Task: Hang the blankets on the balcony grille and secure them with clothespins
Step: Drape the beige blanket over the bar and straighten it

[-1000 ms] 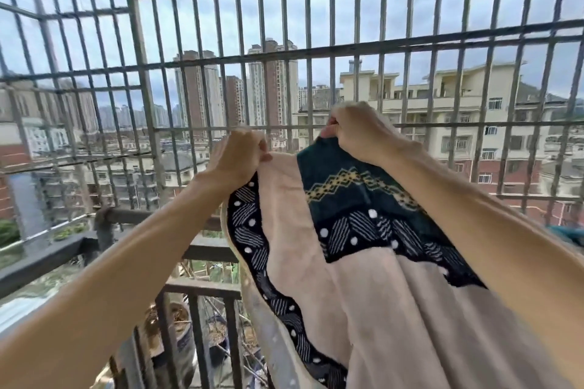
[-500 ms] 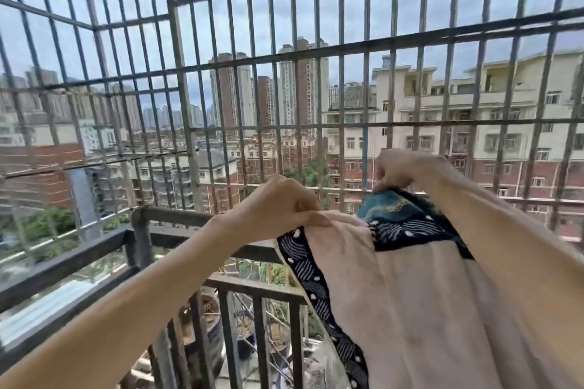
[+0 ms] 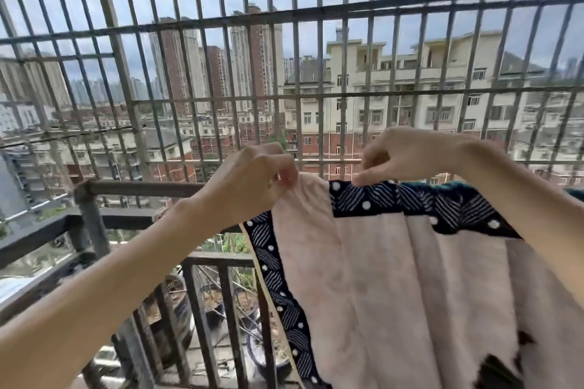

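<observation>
A: Current step?
B: Hanging. Left hand (image 3: 252,180) and right hand (image 3: 407,155) each pinch the top edge of the blanket (image 3: 395,278), held near the grille (image 3: 316,12).
A: Next?
B: Probably drape the edge over the grille, then pin.

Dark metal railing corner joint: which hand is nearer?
Left: left hand pinches the pink navy-bordered blanket's corner, right of the joint; right hand pinches its top edge farther right.

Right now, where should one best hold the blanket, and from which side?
Take the blanket by its top edge, at the pink corner and the dark dotted border, where the left hand and right hand pinch it. Come from above on the near side: the cloth hangs down from that edge, and the grille stands behind it.
</observation>
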Motion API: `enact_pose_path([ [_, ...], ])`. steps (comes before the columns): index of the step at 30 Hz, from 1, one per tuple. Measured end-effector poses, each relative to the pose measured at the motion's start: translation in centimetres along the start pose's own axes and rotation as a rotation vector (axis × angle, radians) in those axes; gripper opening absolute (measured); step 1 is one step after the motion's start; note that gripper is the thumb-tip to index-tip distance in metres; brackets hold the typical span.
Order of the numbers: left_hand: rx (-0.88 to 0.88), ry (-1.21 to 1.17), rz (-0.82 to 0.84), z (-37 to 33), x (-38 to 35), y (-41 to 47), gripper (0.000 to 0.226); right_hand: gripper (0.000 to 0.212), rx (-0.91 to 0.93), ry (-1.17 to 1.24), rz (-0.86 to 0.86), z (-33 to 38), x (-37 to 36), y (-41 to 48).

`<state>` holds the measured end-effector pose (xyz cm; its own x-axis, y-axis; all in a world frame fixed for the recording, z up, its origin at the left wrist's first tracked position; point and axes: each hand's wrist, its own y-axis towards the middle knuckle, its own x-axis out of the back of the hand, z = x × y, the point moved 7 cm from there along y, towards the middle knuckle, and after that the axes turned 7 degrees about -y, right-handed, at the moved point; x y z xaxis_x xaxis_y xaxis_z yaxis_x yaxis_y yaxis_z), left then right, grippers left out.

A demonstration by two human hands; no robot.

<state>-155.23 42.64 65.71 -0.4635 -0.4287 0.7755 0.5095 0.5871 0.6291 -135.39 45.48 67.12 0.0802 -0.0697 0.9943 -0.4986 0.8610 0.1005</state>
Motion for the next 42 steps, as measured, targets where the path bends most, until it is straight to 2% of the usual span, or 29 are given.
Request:
enact_pose_path([
  [1,-0.02,0.037,-0.019,-0.7,-0.4,-0.4,0.007,0.037,0.009,0.003,-0.035,0.2,-0.1,-1.0],
  [3,-0.036,0.124,-0.074,-1.7,-1.4,-1.0,0.024,0.031,0.006,0.059,-0.086,0.3,-0.4,-2.8],
  [5,-0.031,0.196,-0.12,-2.0,-2.4,-1.2,0.042,0.035,-0.003,0.066,-0.126,0.1,-0.9,-4.2],
  [6,-0.029,0.21,-0.138,-1.9,-2.6,-1.2,0.044,0.037,-0.002,0.05,-0.169,-0.1,-1.2,-4.6],
  [10,-0.066,0.147,-0.213,-1.8,-2.1,-1.4,0.026,0.027,-0.007,0.084,-0.444,-0.5,-2.1,-5.9],
  [15,-0.102,0.03,-0.254,-1.5,-1.5,-2.0,0.014,0.018,0.025,0.056,-0.615,-0.3,-2.4,-5.5],
  [17,-0.111,0.027,-0.249,-1.5,-1.2,-1.7,0.016,0.018,0.02,0.042,-0.624,-0.1,-2.0,-5.2],
  [20,-0.082,0.016,-0.24,-0.3,-0.5,-0.9,0.005,0.016,-0.014,0.039,-0.607,0.0,-1.2,-4.3],
  [22,-0.062,0.024,-0.24,1.0,0.2,-0.3,0.008,0.016,-0.007,0.039,-0.608,0.9,-0.4,-3.3],
  [27,0.02,0.076,-0.263,6.1,3.2,-0.5,0.011,0.01,0.085,0.095,-0.636,5.3,1.4,0.6],
  [30,0.08,0.108,-0.281,9.5,5.5,-2.0,0.02,0.005,0.148,0.061,-0.658,8.4,2.0,3.8],
  [32,0.108,0.138,-0.298,11.5,7.0,-3.2,0.014,0.004,0.174,0.022,-0.638,10.3,1.9,6.0],
  [35,0.104,0.172,-0.314,13.8,8.7,-4.7,0.011,0.007,0.196,0.019,-0.594,12.2,1.2,8.8],
  [39,0.082,0.189,-0.305,17.0,9.7,-5.5,0.01,0.012,0.187,0.085,-0.598,14.1,1.0,11.0],
  [42,0.025,0.18,-0.307,18.9,10.5,-5.9,0.014,0.013,0.157,0.049,-0.608,16.0,1.1,12.1],
])
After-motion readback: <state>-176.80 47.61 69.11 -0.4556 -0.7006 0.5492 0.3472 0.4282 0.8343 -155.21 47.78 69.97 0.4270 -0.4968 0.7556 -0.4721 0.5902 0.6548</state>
